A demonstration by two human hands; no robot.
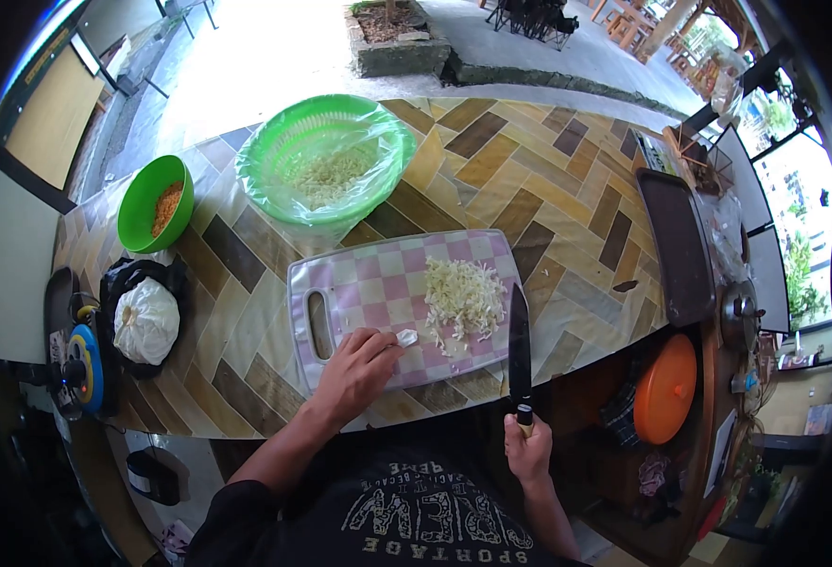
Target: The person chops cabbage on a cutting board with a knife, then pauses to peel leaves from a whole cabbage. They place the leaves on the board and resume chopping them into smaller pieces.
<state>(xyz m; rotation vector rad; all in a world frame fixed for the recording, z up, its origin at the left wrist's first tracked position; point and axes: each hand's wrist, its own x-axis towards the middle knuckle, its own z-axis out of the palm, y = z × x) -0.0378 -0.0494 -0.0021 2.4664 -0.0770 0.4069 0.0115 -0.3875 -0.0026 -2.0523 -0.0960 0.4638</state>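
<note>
My left hand [357, 373] rests on the lower part of the pink-and-white checked cutting board [354, 274]. Its fingers are curled together against a small white vegetable piece [406, 337]. A pile of finely chopped pale vegetable [463, 295] lies on the board's right half. In my right hand [528, 449], the handle of a kitchen knife is gripped off the board's lower right corner. The dark blade of the knife [520, 350] points away from me, alongside the board's right edge.
Behind the board stands a green basket [265, 180] lined with clear plastic, with chopped pale pieces inside. A green bowl [132, 213] with orange bits and a white plastic bag [146, 321] are left. A dark tray [676, 246] lies right; an orange lid [665, 389] is below the table edge.
</note>
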